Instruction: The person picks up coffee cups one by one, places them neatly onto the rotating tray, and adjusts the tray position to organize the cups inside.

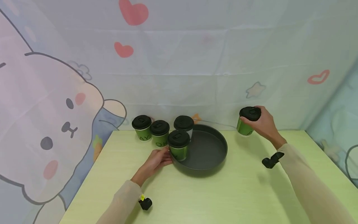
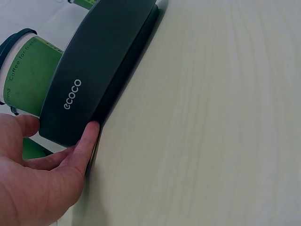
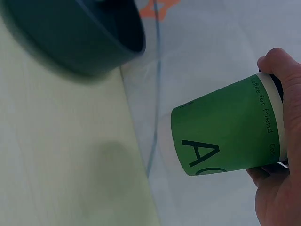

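My left hand (image 1: 157, 160) grips the left side of a round dark pan (image 1: 208, 155); in the left wrist view the thumb is at the rim and fingers (image 2: 84, 146) lie along the outer wall near the base. A lidded green cup (image 1: 179, 149) stands inside the pan at its left. Behind it, another black-lidded cup (image 1: 183, 123) is by the back-left rim; whether it is inside I cannot tell. At the right, my right hand (image 1: 265, 126) holds a green cup (image 3: 225, 127) around its black lid, raised off the table and slightly tilted.
Two green cups with black lids, one marked AY (image 1: 144, 133) and one beside it (image 1: 160, 137), stand left of the pan near the table's back edge. A patterned cloth (image 1: 179, 62) hangs behind the pale table (image 1: 212, 199). A dark cable (image 1: 347, 161) is at far right.
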Available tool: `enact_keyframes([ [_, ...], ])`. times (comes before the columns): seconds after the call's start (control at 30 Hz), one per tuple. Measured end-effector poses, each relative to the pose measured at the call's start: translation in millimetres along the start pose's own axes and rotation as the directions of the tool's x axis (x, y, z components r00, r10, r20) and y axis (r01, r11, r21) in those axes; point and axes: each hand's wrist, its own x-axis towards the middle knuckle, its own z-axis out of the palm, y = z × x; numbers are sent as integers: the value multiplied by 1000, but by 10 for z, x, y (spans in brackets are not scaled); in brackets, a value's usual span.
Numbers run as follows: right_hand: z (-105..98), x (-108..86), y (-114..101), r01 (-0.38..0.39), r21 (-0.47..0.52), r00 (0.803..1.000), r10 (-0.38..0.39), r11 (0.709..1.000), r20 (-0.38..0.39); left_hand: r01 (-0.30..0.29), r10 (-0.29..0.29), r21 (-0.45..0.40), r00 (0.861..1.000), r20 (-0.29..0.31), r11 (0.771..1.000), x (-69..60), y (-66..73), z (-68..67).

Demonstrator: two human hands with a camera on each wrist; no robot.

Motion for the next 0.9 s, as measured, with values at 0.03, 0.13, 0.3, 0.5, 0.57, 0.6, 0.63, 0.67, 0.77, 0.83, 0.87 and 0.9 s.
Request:
enact_keyframes([
  [0.03, 6, 4, -55, 5, 8, 1000, -5, 1000, 10, 0, 0, -2, 1000, -2, 1000, 1, 1, -3],
  [0.13, 45, -10, -216, 26, 29, 999, -27, 999, 33, -3, 3, -2, 1000, -4, 1000, 5, 0, -3],
  [0.3, 152, -98, -471, 70, 73, 995, -75, 995, 70, -6, 6, -7, 1000, 4, 1000, 5, -1, 7],
  [0.5, 342, -246, -743, 128, 147, 980, -148, 981, 133, -11, 11, 0, 1000, 6, 1000, -4, 7, -3],
  [0.57, 420, -315, -807, 144, 178, 971, -174, 973, 165, -10, 10, 2, 1000, 5, 1000, -4, 9, -4],
  [0.6, 462, -351, -832, 153, 194, 965, -189, 969, 181, -9, 9, 2, 1000, 6, 1000, -4, 8, -6],
  [0.63, 502, -389, -856, 164, 210, 958, -206, 964, 198, -9, 9, 3, 1000, 6, 1000, -5, 8, -6],
  [0.67, 542, -427, -878, 176, 221, 951, -224, 959, 213, -8, 8, 3, 1000, 6, 1000, -5, 6, -7],
  [0.77, 658, -526, -936, 204, 250, 934, -265, 947, 241, -6, 6, 3, 1000, 11, 1000, -7, 0, -7],
  [0.83, 724, -582, -973, 215, 261, 927, -281, 941, 249, -5, 5, 3, 1000, 9, 1000, -8, -2, -5],
  [0.87, 755, -607, -990, 217, 260, 925, -284, 941, 252, -4, 4, 2, 1000, 6, 1000, -8, -3, -3],
  [0.9, 784, -631, -1004, 217, 263, 923, -285, 940, 258, -5, 5, 1, 1000, 4, 1000, -6, -5, -1],
])
